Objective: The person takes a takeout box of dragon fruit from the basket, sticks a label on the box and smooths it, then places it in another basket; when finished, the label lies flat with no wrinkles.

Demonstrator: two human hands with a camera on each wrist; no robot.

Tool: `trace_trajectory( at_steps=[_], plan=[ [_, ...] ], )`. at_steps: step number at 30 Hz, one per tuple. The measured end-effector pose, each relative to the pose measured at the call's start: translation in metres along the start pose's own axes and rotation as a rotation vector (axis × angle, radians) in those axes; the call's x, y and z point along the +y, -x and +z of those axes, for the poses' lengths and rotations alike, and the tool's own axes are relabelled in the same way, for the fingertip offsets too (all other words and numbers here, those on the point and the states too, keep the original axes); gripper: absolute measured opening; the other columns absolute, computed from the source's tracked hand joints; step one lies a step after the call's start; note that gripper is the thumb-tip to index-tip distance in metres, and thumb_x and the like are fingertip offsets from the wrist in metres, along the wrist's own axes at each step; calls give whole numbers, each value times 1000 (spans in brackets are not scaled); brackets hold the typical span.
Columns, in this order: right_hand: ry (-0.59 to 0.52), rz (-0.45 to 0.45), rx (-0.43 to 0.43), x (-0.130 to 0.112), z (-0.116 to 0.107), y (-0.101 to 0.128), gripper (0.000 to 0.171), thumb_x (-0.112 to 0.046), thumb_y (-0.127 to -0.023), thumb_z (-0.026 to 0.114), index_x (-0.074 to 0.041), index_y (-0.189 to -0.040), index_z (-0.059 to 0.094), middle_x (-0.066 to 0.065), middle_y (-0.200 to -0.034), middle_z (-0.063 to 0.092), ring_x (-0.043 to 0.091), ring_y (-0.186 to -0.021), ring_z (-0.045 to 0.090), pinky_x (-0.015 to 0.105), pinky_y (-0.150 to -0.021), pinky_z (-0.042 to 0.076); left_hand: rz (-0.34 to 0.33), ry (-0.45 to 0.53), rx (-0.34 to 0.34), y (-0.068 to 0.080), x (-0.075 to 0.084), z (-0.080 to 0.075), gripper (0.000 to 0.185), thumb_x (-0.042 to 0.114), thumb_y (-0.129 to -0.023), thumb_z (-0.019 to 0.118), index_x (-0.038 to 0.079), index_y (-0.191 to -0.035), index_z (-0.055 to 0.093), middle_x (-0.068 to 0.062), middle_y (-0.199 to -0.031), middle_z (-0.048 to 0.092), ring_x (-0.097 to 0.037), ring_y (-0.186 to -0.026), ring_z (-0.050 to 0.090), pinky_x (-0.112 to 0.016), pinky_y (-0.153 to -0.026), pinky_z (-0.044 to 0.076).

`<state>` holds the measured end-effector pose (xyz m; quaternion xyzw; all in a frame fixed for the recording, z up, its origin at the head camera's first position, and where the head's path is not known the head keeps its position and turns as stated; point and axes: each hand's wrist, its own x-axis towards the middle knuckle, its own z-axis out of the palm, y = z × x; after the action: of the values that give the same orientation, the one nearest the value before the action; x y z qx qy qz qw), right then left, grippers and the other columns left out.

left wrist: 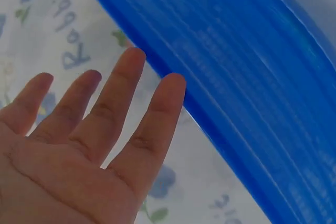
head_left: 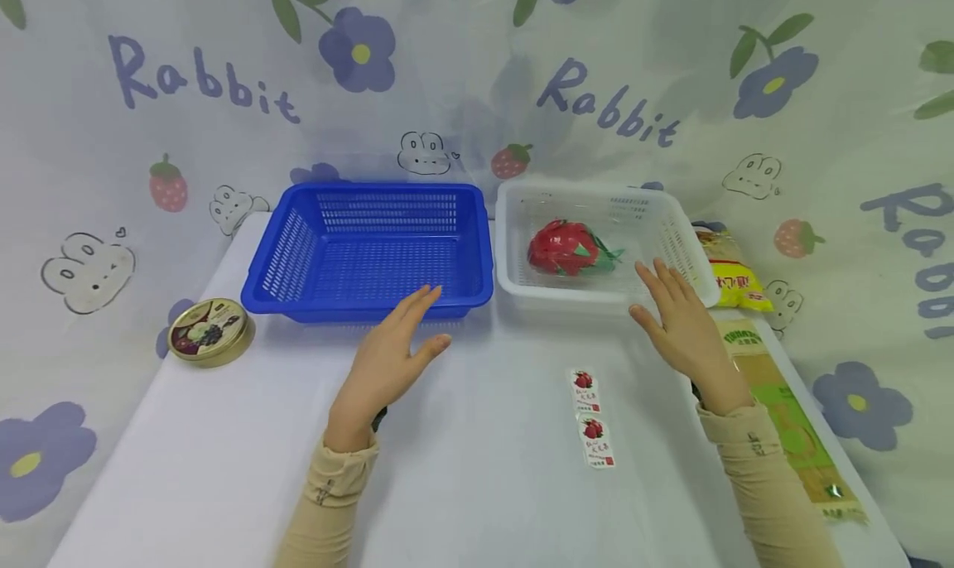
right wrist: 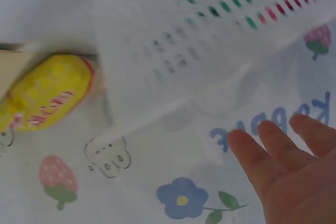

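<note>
My left hand [head_left: 395, 344] hovers flat with straight fingers just in front of the blue basket [head_left: 477, 245], holding nothing; the left wrist view shows its fingers [left wrist: 121, 98] spread beside the blue basket's wall [left wrist: 252, 77]. My right hand [head_left: 674, 315] is also flat and empty, its fingertips at the front right corner of the white basket [head_left: 510, 245]. A red dragon fruit toy with green leaves [head_left: 568, 248] lies inside the white basket. In the right wrist view the fingers [right wrist: 278, 150] sit below the white basket's wall [right wrist: 210, 51].
A round tin [head_left: 209, 331] sits at the table's left. Two small strawberry-labelled packets [head_left: 592, 416] lie between my hands. A yellow packet [head_left: 734, 274] [right wrist: 44, 90] and a long green-and-tan pack [head_left: 790, 419] lie along the right edge.
</note>
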<state>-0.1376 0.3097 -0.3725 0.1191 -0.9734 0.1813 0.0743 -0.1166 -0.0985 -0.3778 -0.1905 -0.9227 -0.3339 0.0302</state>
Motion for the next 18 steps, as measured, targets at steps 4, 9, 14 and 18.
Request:
trace_trajectory(
  at_steps=[4, 9, 14, 18],
  plan=[
    [-137, -1, -81, -4, -17, -27, 65, -48, -103, 32, -13, -156, 18, 21, -162, 12, 46, -147, 12, 65, -116, 12, 17, 101, -68, -22, 21, 17, 62, 46, -98, 51, 27, -153, 30, -2, -160, 28, -36, -140, 38, -61, -107, 37],
    [-243, 5, -175, -8, -36, -66, 65, -48, -104, 26, -8, -155, 17, 22, -160, 17, 46, -146, 19, 62, -117, 15, 25, 186, -122, -47, 39, 45, 64, 56, -97, 45, 28, -153, 30, 0, -161, 25, -31, -146, 30, -59, -112, 33],
    [-195, 74, -274, -4, -36, -99, 72, -56, -102, 27, -9, -156, 17, 21, -161, 15, 44, -147, 16, 61, -118, 15, 36, 182, -119, -64, 52, 75, 65, 55, -97, 45, 22, -151, 34, -6, -162, 24, -37, -146, 27, -61, -113, 28],
    [-185, 176, -389, 4, -32, -119, 78, -59, -100, 26, -8, -156, 9, 23, -162, 5, 44, -149, 4, 62, -118, 10, 19, 146, -108, -73, 58, 93, 64, 53, -97, 46, 19, -150, 36, -10, -161, 23, -42, -144, 28, -62, -113, 27]
  ],
)
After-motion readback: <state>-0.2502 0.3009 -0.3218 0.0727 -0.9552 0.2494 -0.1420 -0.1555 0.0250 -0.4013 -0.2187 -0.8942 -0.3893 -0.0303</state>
